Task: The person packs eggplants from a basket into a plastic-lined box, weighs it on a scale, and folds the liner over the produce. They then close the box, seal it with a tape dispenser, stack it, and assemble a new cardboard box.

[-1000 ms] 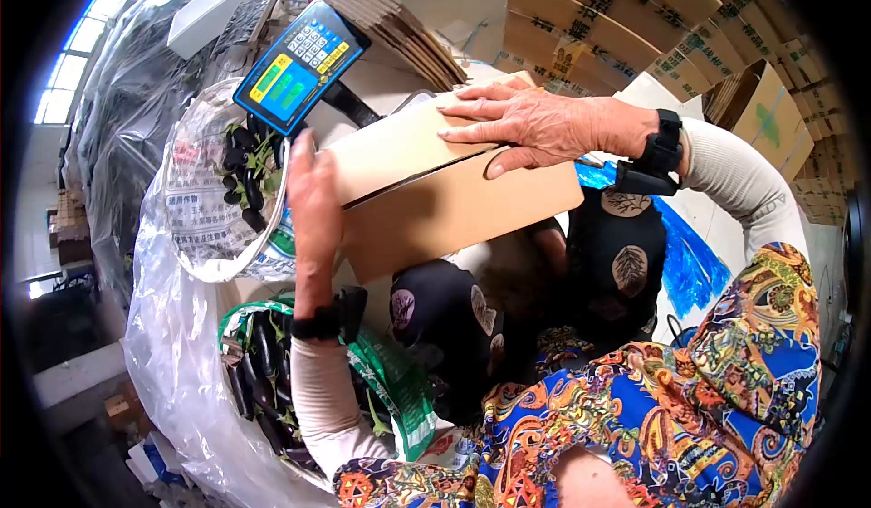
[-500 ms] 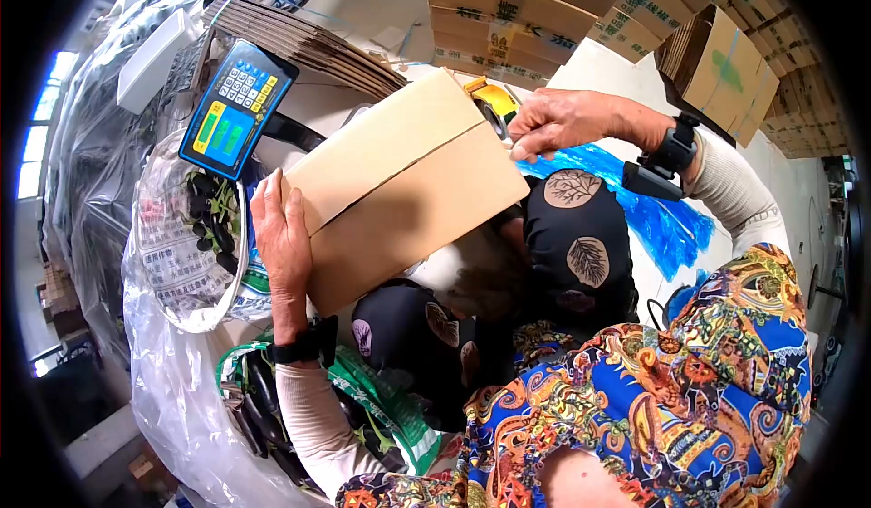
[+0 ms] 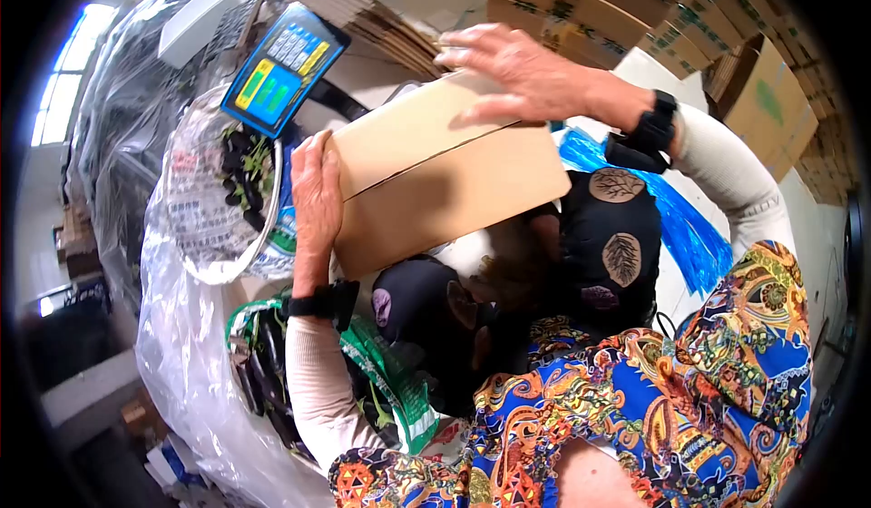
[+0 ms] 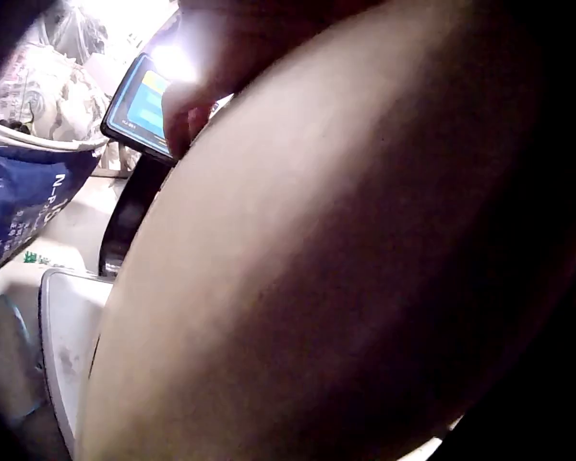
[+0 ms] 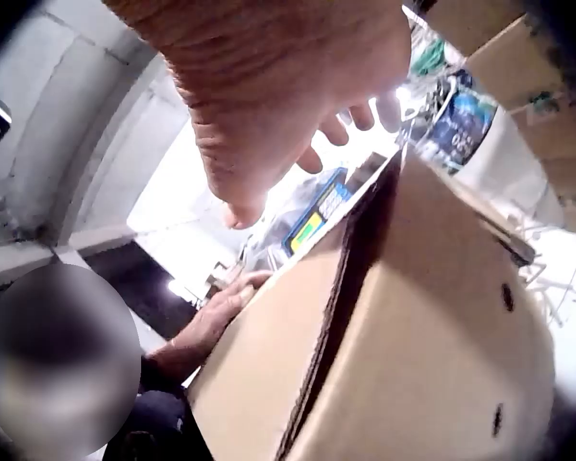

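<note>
A plain cardboard box (image 3: 435, 200) lies across the person's knees, its two top flaps folded down and meeting along a seam. At its left end, the left hand (image 3: 318, 190) rests with fingers extended along the edge. The right hand (image 3: 526, 73) is spread over the far right part of the top, thumb out above the flap. In the right wrist view, that same hand (image 5: 298, 96) hovers palm down over the box (image 5: 442, 317), and a dark gap shows between the flaps. The box's side fills most of the left wrist view.
A blue-faced scale display (image 3: 286, 68) stands beyond the box. To the left are a white sack of eggplants (image 3: 204, 209) and a green bag of eggplants (image 3: 263, 363). Flattened cartons (image 3: 363, 18) and stacked printed boxes (image 3: 581, 9) stand behind; blue plastic strips (image 3: 689, 236) lie right.
The right hand lifted from the flaps to the box's right end, fingers curled, then came back over the top with fingers spread. The left hand stayed at the left end.
</note>
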The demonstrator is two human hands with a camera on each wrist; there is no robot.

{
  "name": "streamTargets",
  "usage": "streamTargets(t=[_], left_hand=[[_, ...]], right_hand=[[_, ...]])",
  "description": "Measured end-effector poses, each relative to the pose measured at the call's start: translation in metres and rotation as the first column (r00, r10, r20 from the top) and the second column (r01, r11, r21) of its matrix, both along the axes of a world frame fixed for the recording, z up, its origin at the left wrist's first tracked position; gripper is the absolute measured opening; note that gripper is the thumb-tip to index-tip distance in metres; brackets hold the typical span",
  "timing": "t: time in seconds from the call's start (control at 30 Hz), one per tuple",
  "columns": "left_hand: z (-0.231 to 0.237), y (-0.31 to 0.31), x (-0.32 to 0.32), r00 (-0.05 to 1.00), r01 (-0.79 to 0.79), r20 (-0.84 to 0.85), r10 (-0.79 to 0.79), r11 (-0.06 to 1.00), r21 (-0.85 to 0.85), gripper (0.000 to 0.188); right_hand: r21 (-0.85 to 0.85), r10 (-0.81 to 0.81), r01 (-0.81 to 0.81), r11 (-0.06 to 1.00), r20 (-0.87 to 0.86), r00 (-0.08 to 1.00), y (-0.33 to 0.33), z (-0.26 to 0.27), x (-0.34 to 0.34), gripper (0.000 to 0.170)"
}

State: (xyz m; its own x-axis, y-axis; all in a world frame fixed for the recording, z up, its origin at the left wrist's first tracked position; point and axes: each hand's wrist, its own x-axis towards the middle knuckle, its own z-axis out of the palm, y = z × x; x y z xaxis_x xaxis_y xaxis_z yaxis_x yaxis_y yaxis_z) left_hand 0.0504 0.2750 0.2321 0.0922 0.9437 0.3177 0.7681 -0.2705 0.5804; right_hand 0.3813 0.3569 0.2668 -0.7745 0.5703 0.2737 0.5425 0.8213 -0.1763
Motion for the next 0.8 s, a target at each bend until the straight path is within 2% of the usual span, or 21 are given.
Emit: streamTargets(t=[0.03,0.07,0.1,0.17,0.2,0.3,0.33,0.43,0.47,0.53,0.57,0.6,0.63,0.7,0.77,0.8], left_hand=[[0.000,0.000,-0.003,1.000,0.001,0.021,-0.001,1.000,-0.018,0.035],[0.000,-0.001,-0.006,0.999,0.005,0.051,-0.002,0.998,-0.066,0.037],[0.000,0.001,-0.011,0.994,0.034,0.106,-0.026,0.997,-0.072,0.038],[-0.004,0.000,-0.019,0.971,0.090,0.227,-0.069,0.993,-0.079,0.043],[-0.002,-0.004,-0.019,0.790,0.177,0.611,0.050,0.936,-0.306,0.055],[0.003,-0.010,-0.014,0.450,0.215,0.887,0.097,0.953,-0.213,0.063],[0.005,-0.013,-0.012,0.489,0.216,0.867,0.098,0.949,-0.229,0.068],[0.006,-0.017,0.001,0.401,0.121,0.898,0.183,0.961,-0.249,0.069],[0.004,-0.017,0.000,0.546,0.061,0.804,0.237,0.945,-0.320,0.064],[-0.001,-0.012,-0.007,0.830,-0.018,0.542,0.133,0.977,-0.212,0.054],[-0.004,-0.008,-0.009,0.924,-0.033,0.373,0.085,0.989,-0.144,0.049],[-0.003,-0.005,-0.006,0.931,-0.070,0.352,0.096,0.994,-0.087,0.035],[0.005,-0.001,-0.003,0.972,-0.115,0.203,0.118,0.993,-0.029,0.027],[0.003,0.006,-0.005,0.948,-0.128,0.281,0.148,0.988,-0.088,0.024],[0.008,0.003,-0.002,0.961,-0.138,0.234,0.150,0.988,-0.067,0.023],[0.010,0.002,-0.001,0.954,-0.144,0.251,0.162,0.986,-0.090,0.024]], right_hand=[[0.017,0.068,-0.069,0.997,0.077,0.995,0.001,-0.010,-0.017,0.078],[-0.054,0.084,-0.077,0.996,0.128,0.988,-0.006,-0.016,-0.028,0.087],[-0.048,0.115,-0.109,0.993,0.149,0.982,-0.009,-0.009,-0.033,0.090],[0.014,0.118,-0.120,0.993,0.100,0.988,-0.013,-0.011,-0.030,0.091],[0.016,0.125,-0.127,0.992,0.103,0.987,-0.016,-0.010,-0.030,0.091],[0.045,0.113,-0.119,0.992,0.111,0.987,-0.017,-0.003,-0.028,0.091],[0.052,0.110,-0.116,0.992,0.113,0.988,-0.017,-0.003,-0.028,0.091],[0.069,0.115,-0.122,0.990,0.104,0.988,-0.020,-0.002,-0.030,0.088],[0.075,0.110,-0.118,0.990,0.101,0.989,-0.021,-0.001,-0.030,0.087],[0.066,0.111,-0.117,0.991,0.090,0.990,-0.024,0.002,-0.027,0.084],[0.052,0.115,-0.119,0.991,0.078,0.990,-0.024,0.004,-0.028,0.083],[0.041,0.108,-0.111,0.993,0.066,0.992,-0.023,0.007,-0.027,0.082],[-0.005,0.136,-0.136,0.991,0.026,0.990,-0.021,0.005,-0.026,0.079],[-0.090,0.170,-0.175,0.980,-0.058,0.984,-0.008,-0.002,-0.021,0.075],[-0.368,0.132,-0.239,0.899,-0.292,0.947,0.000,0.005,-0.010,0.061],[-0.354,-0.002,-0.126,0.927,-0.339,0.941,-0.002,0.024,-0.003,0.053]])
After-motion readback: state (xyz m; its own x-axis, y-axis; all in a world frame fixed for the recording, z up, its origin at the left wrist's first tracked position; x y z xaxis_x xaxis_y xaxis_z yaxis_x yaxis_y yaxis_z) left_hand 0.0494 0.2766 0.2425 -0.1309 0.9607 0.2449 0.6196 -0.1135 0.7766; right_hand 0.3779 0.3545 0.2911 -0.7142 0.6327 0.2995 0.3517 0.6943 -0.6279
